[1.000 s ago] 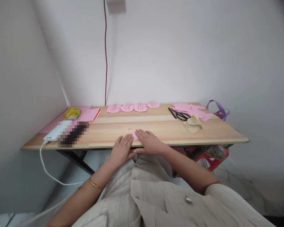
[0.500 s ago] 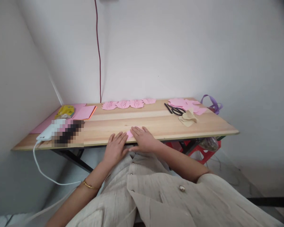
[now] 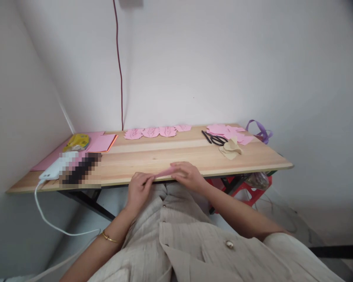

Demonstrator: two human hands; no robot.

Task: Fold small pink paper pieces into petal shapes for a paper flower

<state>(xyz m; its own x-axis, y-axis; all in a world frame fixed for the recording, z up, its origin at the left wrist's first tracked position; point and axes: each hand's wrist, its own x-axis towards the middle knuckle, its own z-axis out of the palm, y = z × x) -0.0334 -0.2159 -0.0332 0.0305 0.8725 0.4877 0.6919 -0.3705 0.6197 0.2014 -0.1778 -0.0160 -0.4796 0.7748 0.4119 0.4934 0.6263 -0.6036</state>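
Observation:
A piece of pink paper is stretched between my two hands at the table's front edge, seen nearly edge-on as a narrow strip. My left hand pinches its left end between thumb and fingers. At the other end, my right hand grips the paper with the thumb below and the fingers above. Along the back of the table lie several cut pink paper shapes with drawn lines. Black-handled scissors and a black pen rest at the right.
Pink paper pieces and a crumpled tan paper lie on the wooden table at the right. A yellow packet, coloured sheets and a white power bank with a cable occupy the left. A red stool stands below.
Both hands were lying flat on the pink paper on the table. Now they have lifted it and hold it by its ends. The view has shifted slightly.

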